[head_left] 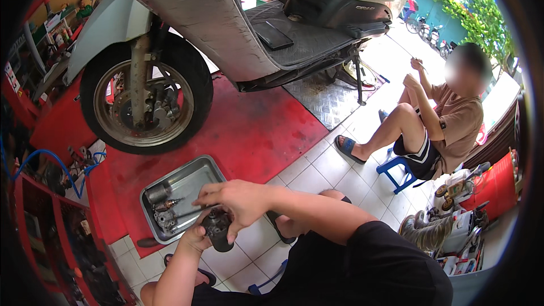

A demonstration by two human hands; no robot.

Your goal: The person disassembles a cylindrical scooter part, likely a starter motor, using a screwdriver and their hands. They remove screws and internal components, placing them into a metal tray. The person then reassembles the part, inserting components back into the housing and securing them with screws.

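Dark cylindrical part (219, 233) lies between left hand (194, 239) and right hand (237, 199), both clamped on it, by metal tray's (190, 184) near right corner; long axis near upright, narrow stub uppermost.

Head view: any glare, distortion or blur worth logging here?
Head view, upper right: daylight glare washes out the ground; head view, rim: black vignette, with the red cabinet at lower left dim and leaning; head view, right: the face of the seated person is blurred; head view, lower centre: the dark cylindrical part shows little fine detail.
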